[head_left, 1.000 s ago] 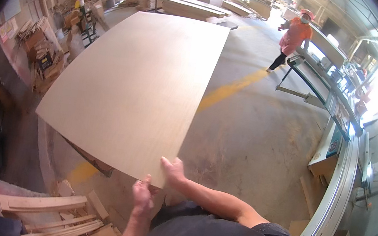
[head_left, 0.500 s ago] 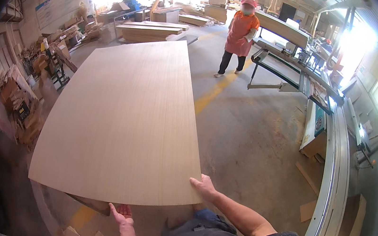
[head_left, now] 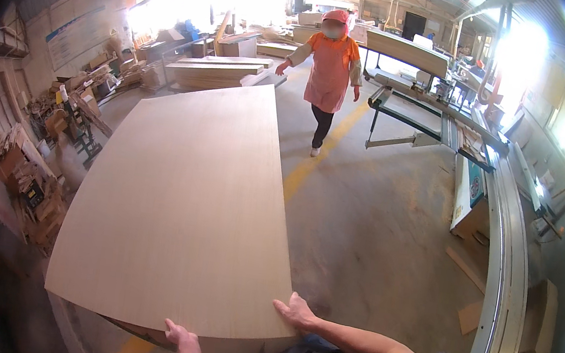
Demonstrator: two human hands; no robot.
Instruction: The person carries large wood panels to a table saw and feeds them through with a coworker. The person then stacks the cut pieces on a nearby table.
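The board [head_left: 178,213] stretches toward your eleven o'clock, your left hand [head_left: 181,337] holding its six-o'clock edge and your right hand [head_left: 296,312] its four-o'clock side, apparently steadying it; shifting it would call for both hands evenly.

Both hands [head_left: 297,313] at the edges of a pale panel [head_left: 178,213]

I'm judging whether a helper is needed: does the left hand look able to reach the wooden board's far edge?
Probably not: the left hand is at the near end of the wooden board, whose length lies between it and the far edge.
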